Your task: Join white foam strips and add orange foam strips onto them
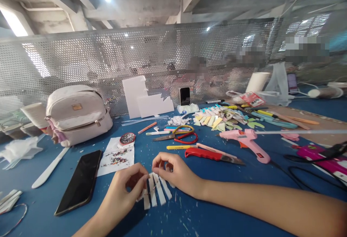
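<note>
The left hand [118,185] and right hand [177,173] are close together over a small fan of pale strips [159,189] lying on the blue worktop [211,217]. Both bend thumb and fingers inward at the strips, though I can't tell what, if anything, either grasps. Left of them lies a dark phone [80,181], then a white sheet [114,145] scattered with tiny bits [119,157] (a red-rimmed dish [127,144] sits at its far edge). Beyond the right hand lie a red-handled blade [207,153] and a pink glue gun [251,141].
</note>
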Tool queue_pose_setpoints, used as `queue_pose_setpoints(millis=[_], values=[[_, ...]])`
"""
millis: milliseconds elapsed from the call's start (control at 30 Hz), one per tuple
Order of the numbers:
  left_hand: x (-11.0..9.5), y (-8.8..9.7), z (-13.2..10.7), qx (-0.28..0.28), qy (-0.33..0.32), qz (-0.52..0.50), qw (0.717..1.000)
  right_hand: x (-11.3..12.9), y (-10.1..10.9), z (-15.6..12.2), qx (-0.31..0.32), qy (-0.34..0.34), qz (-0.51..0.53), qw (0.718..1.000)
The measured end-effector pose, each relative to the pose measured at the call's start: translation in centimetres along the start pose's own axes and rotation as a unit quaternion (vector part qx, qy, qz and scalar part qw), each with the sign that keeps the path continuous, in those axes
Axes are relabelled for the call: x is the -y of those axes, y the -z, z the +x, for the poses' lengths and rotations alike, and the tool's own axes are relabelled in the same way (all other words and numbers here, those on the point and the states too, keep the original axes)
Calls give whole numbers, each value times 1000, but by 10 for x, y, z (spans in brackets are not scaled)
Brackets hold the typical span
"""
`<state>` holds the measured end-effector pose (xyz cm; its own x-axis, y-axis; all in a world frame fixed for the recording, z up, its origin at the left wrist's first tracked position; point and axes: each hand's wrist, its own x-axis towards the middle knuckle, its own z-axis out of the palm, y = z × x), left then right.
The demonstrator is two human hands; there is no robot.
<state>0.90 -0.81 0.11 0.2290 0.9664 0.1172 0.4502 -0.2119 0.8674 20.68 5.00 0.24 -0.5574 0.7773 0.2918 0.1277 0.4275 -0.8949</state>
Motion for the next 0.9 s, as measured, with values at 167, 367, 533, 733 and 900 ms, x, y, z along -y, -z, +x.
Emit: queue_pose_setpoints(millis=[167, 367, 533, 733, 900], values=[[-1, 0, 2, 2, -1, -4, 1000, 0, 1, 0, -1, 2, -2, 1000], [-2, 1, 1, 2, 1, -3, 1000, 2, 0, 0, -2, 0, -2, 1000], [-3, 1, 1, 3, 2, -8, 1000, 2, 0, 0, -2, -1, -6, 1000], [-3, 1, 2, 6, 4, -13, 1000, 3, 0, 0, 3, 1, -9, 1000], [-2, 0, 2, 8, 4, -15, 1000, 3, 0, 0, 8, 3, -10, 1000]])
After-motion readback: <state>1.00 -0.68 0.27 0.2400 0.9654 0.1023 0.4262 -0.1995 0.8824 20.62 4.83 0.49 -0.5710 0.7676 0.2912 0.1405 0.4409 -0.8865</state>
